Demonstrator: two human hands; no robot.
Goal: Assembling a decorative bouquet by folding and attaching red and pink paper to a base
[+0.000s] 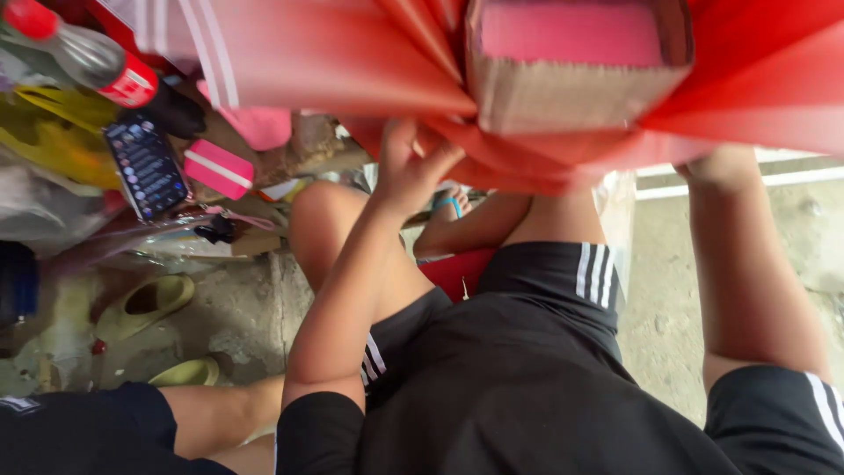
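So the person is sitting low on a concrete floor, black shorts with white stripes, and both arms go up into a big sheet of red fabric held out in front of the chest; it's motion-blurred, so the detail is mushy. The left hand is the one that's easy to read; fingers curled together and pinched on the bunched lower edge of the red fabric, thumb pointing up, right above the left knee. The right hand is mostly hidden behind the cloth; only the wrist and forearm show, so whether those fingers are clamped or loose can't be told.

The bit that matters: the fabric's long axis runs roughly side to side across the frame, stretched between the two arms, and it lies above and away from the left fingers, fanning out in folds from the pinch point. A cardboard box with a pink top sits just beyond the fabric, between the two hands, a bit nearer the right arm.

Off to the left: a plastic bottle with a red cap, a dark phone lying screen-up, a pink block with a white stripe, and yellowish slippers on the floor; another person's leg pokes in at bottom left.
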